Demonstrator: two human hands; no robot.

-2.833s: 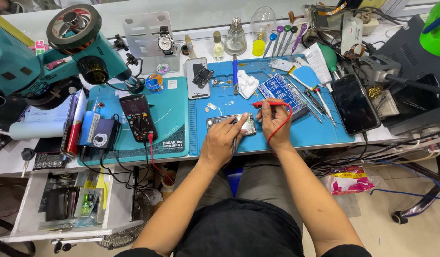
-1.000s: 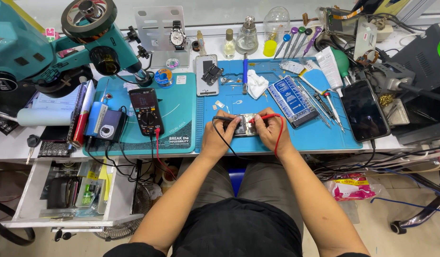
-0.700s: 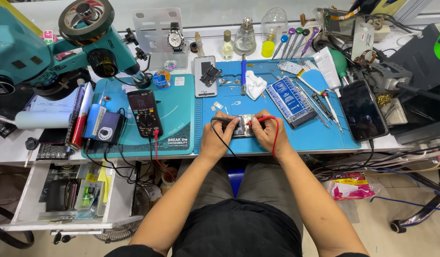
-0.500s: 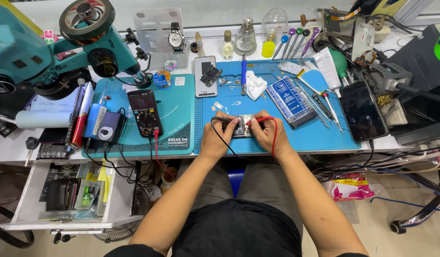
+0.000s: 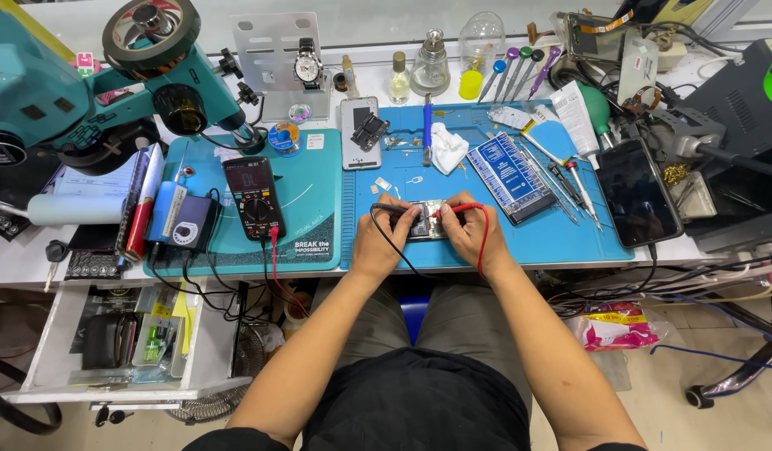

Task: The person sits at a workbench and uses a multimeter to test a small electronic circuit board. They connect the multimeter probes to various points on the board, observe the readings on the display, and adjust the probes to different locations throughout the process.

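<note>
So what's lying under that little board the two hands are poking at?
A blue work mat lies under the small circuit board. The left hand and right hand flank the board with black and red probes, hiding its edges and what is directly beneath.

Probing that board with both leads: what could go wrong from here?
1. Left hand and right hand hold the black probe and red probe close together over the small board; a slip might bridge contacts.
2. The red lead loops over the right wrist and could snag, tugging the meter.
</note>
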